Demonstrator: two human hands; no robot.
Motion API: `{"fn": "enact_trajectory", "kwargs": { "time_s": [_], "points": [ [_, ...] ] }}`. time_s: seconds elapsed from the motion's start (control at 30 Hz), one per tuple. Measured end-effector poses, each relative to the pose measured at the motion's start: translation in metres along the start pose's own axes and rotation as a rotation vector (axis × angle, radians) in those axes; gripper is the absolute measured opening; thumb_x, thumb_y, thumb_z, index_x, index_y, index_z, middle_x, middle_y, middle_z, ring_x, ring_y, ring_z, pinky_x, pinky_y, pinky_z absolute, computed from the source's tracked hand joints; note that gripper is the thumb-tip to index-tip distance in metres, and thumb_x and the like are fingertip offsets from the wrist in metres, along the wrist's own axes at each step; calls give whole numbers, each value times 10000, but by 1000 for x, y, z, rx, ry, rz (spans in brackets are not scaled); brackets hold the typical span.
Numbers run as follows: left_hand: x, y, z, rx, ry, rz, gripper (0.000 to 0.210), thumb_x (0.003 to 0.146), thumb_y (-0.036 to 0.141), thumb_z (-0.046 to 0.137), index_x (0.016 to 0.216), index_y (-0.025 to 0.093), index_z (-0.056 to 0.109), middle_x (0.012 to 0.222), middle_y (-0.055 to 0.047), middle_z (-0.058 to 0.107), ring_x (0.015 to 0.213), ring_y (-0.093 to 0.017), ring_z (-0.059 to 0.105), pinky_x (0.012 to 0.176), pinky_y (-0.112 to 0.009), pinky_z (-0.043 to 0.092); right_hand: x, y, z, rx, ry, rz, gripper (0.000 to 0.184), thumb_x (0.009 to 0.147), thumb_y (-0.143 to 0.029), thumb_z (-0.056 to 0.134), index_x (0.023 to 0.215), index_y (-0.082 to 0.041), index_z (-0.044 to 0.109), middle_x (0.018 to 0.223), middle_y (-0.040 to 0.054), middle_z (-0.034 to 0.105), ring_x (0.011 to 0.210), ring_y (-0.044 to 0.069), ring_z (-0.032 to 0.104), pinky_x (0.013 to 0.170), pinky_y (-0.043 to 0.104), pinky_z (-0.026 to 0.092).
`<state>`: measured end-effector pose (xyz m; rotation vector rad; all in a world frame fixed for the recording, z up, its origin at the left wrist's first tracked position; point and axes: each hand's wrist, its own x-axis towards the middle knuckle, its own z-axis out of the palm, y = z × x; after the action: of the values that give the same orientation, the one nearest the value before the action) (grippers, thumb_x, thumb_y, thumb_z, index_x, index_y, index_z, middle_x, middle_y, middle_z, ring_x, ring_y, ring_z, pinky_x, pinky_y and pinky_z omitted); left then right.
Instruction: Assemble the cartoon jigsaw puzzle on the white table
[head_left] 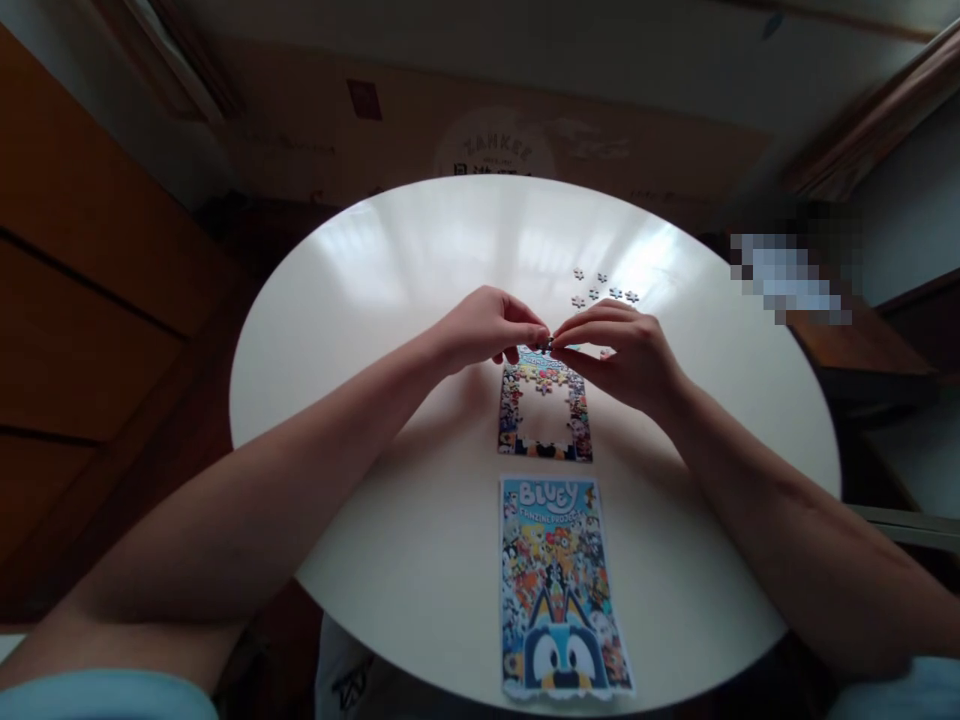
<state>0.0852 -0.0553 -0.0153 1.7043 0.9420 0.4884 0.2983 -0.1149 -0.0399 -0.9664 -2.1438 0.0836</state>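
Head view. Both hands meet over the far edge of a partly assembled jigsaw puzzle on a white oval table. The left hand has thumb and forefinger brought together, the other fingers curled beneath. The right hand is arched, its thumb and forefinger converging at the tips with a gap behind them. Both pinches appear closed on a small puzzle piece, held just above the puzzle's upper part; whether it is one piece or two is too small to tell.

The puzzle's sides and lower edge are joined around an open centre; the fingers partly hide its top. Loose pieces lie apart beyond the right hand. Nearer the wearer, a printed "Bluey Fanzine Project" sheet lies with its title the same way up as the puzzle's.

Handling, as judged from this posture: a piece this small is best gripped lightly at its edges, leaving the printed face visible for comparison with the sheet. Turning it between the two pinches gives fine control of tab direction. Wrists are best kept raised, since a brushing finger could shift the narrow joined border.
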Motion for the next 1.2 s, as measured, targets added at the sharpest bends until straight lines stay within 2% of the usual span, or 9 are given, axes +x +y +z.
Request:
{"fn": "enact_trajectory", "kwargs": {
  "time_s": [0.23,0.37,0.57,0.9,1.2],
  "points": [
    [0,-1,-1,-6,-30,4,119,800,231,760,854,138,811,629,-56,668,553,-121,570,534,-282,419,0,-1,-2,-21,5,-70,79,902,-280,738,920,-330,796,931,-17,793,852,207,716,783,396,555],
    [1,-3,-3,-16,-53,9,126,791,256,777,848,151,814,590,-45,624,543,-124,541,543,-297,395,-1,-3,-3,-31,0,-62,77,902,-309,741,937,-350,797,941,-27,789,861,209,714,796,408,556],
    [0,-2,-4,-15,-95,-8,126,781,256,773,834,148,812,579,-42,624,539,-122,534,527,-287,374,0,-6,-4,-16,-26,-85,61,904,-309,737,909,-325,795,920,-23,785,824,197,711,733,374,561],
    [-1,-2,-9,105,-98,5,134,776,283,776,796,152,797,647,-66,679,564,-131,579,508,-267,334,0,-7,-8,-26,-57,-72,87,918,-333,714,932,-332,800,925,-19,786,826,197,714,755,388,565],
    [-4,1,-13,110,-166,-2,130,761,290,770,772,165,803,579,-48,642,546,-130,557,477,-253,294,0,-8,-7,12,-71,-89,75,907,-290,720,898,-299,793,899,-14,791,802,188,718,750,363,577]
  ]
}}
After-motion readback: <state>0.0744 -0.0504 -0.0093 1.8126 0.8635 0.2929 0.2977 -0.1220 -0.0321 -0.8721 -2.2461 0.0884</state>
